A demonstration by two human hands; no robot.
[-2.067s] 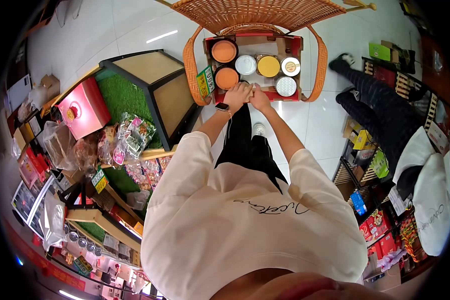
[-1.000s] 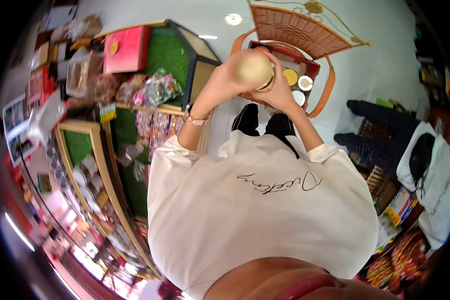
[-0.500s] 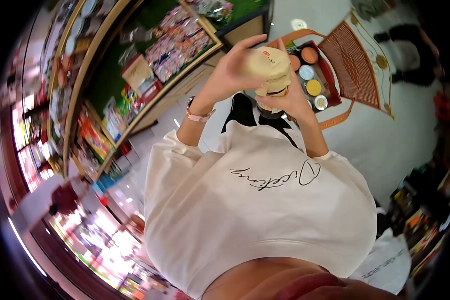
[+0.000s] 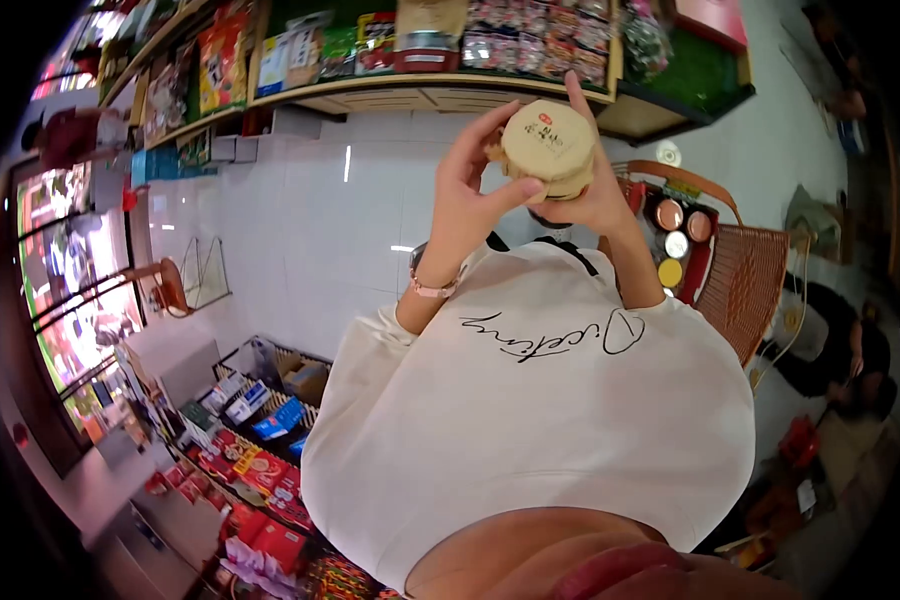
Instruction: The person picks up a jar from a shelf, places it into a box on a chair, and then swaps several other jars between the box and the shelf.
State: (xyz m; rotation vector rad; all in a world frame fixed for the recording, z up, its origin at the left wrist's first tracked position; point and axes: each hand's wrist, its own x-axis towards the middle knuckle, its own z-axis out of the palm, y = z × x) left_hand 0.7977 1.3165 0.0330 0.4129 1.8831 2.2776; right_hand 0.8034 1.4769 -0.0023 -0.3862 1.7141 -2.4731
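A jar [image 4: 548,145] with a cream paper cover over its lid, with a red mark and dark writing, is held out in front of my chest. My left hand [image 4: 475,180] grips its left side, the thumb on the cover's lower edge. Around the right side wraps my right hand [image 4: 598,185], with one finger pointing up past the lid. The covered top faces me; most of the jar's body is hidden under the cover and behind my hands.
A display shelf [image 4: 370,92] with packaged goods stands ahead. Right of my arm, a box of several round-lidded jars [image 4: 669,272] sits by a wicker chair [image 4: 735,285]. Boxes and red packets [image 4: 260,468] lie at lower left. People are at far left and right.
My view has turned, so the shelf now lies straight ahead. The jar's top has tilted towards me. My left hand, blurred beside the cover before, now grips the jar's side.
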